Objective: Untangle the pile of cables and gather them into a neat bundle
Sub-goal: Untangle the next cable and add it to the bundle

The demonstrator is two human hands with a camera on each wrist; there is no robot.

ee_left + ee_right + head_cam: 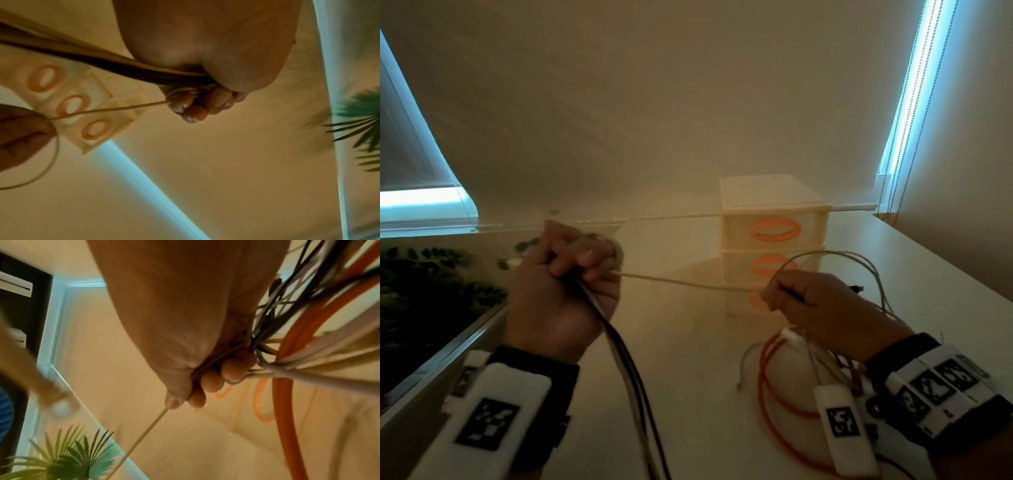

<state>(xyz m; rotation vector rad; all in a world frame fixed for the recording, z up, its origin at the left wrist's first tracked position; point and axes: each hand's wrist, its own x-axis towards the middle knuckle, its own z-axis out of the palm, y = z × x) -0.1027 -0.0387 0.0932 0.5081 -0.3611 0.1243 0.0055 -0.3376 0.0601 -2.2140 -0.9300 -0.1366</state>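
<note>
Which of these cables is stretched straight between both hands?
The thin cream cable: it runs taut from the left hand to the right hand. The orange cable loops slack on the table; the dark ones hang down.

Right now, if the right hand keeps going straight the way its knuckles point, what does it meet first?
Probably the drawer unit. In the head view the right hand, gripping the cables, points away from the body with the unit's lower drawers right behind its fingers. The gap is hard to judge; nothing else shows between them.
</note>
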